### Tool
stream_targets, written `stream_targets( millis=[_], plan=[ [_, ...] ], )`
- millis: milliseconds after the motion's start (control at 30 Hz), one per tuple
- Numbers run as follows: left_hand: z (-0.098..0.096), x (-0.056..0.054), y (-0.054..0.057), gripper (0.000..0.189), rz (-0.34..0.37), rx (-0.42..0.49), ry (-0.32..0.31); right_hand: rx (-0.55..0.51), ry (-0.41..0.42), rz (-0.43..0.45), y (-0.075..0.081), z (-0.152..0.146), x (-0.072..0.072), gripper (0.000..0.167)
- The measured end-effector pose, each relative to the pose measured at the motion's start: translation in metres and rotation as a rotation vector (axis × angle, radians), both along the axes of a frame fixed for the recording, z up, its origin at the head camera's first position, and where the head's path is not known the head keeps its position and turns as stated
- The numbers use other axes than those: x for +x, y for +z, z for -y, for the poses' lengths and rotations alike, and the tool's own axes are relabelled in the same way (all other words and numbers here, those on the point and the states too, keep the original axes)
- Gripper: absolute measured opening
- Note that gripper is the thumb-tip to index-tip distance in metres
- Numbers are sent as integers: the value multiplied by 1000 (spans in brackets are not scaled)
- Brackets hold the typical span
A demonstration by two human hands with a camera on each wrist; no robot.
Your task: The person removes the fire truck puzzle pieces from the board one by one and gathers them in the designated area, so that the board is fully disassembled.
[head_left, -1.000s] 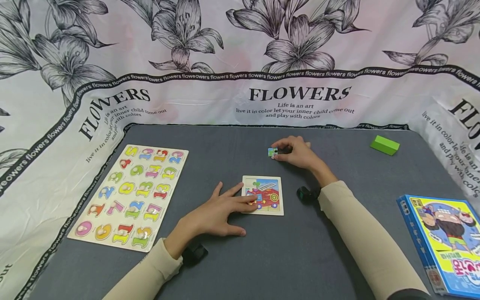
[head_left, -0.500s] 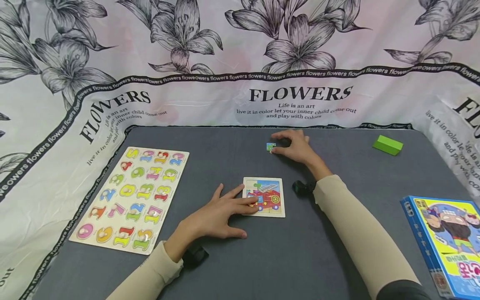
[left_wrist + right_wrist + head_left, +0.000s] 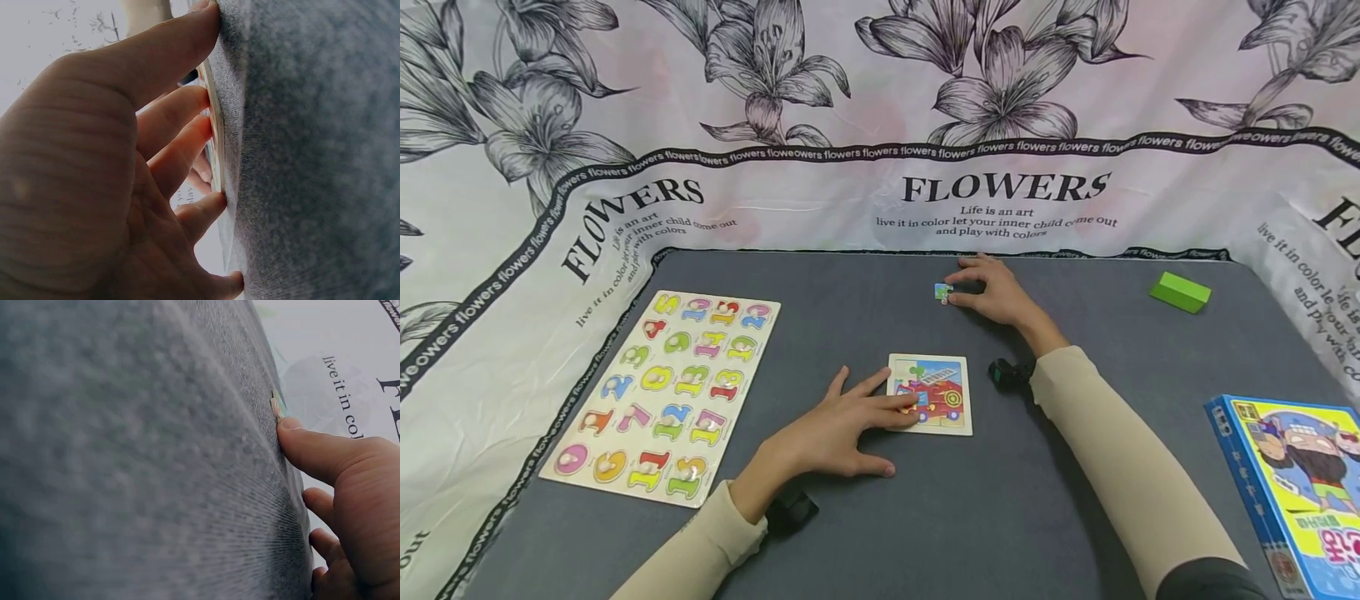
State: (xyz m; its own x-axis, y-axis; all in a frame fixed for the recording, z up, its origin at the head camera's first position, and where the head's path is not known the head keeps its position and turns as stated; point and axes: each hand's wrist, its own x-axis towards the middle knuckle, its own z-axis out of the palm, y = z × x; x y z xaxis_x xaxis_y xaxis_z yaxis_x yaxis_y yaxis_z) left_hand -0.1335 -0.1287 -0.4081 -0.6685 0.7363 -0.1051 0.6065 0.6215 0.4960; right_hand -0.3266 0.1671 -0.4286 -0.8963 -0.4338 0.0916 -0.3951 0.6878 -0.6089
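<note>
My left hand [image 3: 831, 429] is spread flat, its fingertips resting on the left part of a small square fire-engine jigsaw puzzle [image 3: 943, 396]. In the left wrist view the board's thin edge [image 3: 215, 125] shows under my fingers. Toward the far table edge, my right hand [image 3: 992, 292] is beside a small blue and green puzzle piece [image 3: 942, 292] lying on the cloth. The right wrist view has my thumb tip touching the puzzle piece [image 3: 277, 407], while my other fingertips rest apart from it at the cloth.
A board of colourful number pieces [image 3: 662, 400] lies to the left. At the right are a green block [image 3: 1180, 292] and, nearer, a blue and yellow box [image 3: 1292, 492]. A white flower-printed sheet [image 3: 820, 200] rises behind the grey table [image 3: 850, 308].
My right hand has moved slightly away from me with the puzzle piece toward the far edge; its fingers spread, then drew in a little. My left hand has stayed on the jigsaw puzzle.
</note>
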Motion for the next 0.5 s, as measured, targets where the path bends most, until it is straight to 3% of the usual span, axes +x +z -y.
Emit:
stream_targets(
  millis=[500],
  plan=[
    [0,0,0,69,-10,4,-5,4,-6,-52,-4,11,-17,37]
  ],
)
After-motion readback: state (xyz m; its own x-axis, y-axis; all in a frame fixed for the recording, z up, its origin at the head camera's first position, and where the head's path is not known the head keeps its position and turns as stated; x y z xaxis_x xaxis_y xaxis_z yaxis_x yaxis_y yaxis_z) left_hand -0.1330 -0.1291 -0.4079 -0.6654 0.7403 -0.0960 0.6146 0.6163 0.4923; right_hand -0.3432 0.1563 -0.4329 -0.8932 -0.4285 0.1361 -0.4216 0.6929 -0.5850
